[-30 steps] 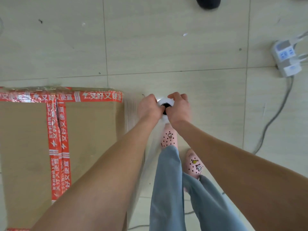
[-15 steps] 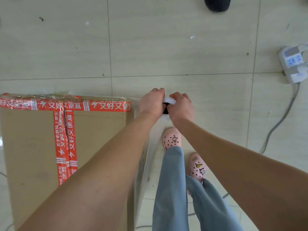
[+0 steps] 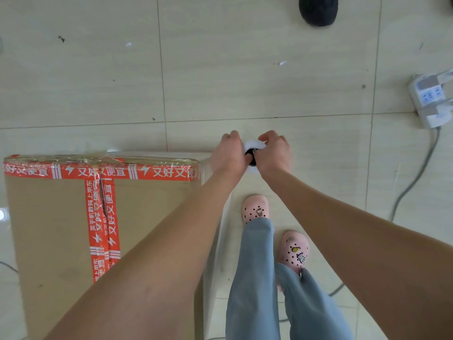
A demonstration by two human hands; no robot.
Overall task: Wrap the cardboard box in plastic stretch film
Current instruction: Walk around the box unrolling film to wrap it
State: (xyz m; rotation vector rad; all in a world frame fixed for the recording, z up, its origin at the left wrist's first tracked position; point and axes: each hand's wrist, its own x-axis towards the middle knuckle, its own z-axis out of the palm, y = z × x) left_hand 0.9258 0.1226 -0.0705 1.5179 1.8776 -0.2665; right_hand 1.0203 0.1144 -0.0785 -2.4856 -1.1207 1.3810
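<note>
Two grips on one roll: left grip and right grip both curl round the white stretch film roll, held end-up between them. That cardboard box sits just left of the left grip.

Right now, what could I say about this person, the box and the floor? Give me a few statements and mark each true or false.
1. The left hand and right hand both hold the roll of film, one on each side. True.
2. The box is sealed with blue tape. False: the tape is orange-red with white writing.
3. A power strip lies on the floor to the person's right. True.
4. The person is barefoot. False: they wear pink shoes.
5. The roll rests on top of the box. False: it is held beyond the box's corner, over the floor.
</note>
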